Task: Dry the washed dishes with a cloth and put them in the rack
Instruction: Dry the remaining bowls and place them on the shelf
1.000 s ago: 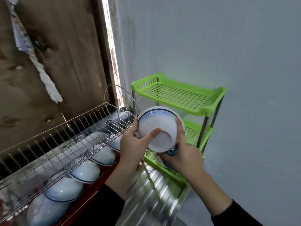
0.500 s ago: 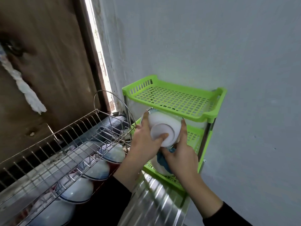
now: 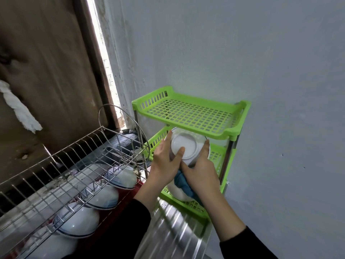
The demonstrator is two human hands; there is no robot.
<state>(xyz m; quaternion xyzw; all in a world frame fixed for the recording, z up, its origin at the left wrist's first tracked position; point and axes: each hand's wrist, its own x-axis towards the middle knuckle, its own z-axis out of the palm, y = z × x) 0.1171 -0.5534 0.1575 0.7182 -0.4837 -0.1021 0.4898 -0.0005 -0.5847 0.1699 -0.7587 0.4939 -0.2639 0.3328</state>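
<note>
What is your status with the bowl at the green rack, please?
Left hand and right hand grip the bowl, base toward camera. Bowl at the green rack's middle shelf. Blue cloth under right hand; top shelf close above.

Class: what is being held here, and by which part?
A white bowl, held by both hands: left hand on its left side, thumb on the base; right hand on its right side, blue cloth tucked beneath.

Green plastic rack, white bowl on lower shelf
</note>
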